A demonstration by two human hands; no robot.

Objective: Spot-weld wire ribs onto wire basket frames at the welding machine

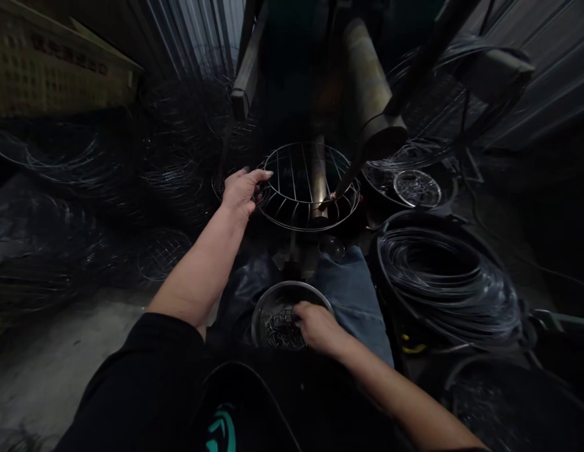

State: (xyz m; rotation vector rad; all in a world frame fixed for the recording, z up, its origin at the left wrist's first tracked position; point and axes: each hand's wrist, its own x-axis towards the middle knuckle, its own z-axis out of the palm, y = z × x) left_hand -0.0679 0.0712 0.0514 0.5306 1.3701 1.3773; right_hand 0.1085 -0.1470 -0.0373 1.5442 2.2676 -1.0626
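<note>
A round wire fan-guard cage [307, 188] sits on a welding machine in front of me. My left hand [242, 188] rests on the cage's left rim, fingers curled over the wire. A metal bowl [275, 301] with several small wire pieces sits on my lap. My right hand [318, 326] reaches into that bowl, fingers bent down among the pieces; what they pinch is hidden. A dark electrode arm [367, 150] slants down onto the cage's right side.
Stacks of finished wire guards [169, 150] lie at the left. Coils of wire rings [443, 276] pile up at the right, with another bowl of parts [417, 188] behind them. A crate [47, 69] stands far left. Bare concrete floor [51, 358] shows lower left.
</note>
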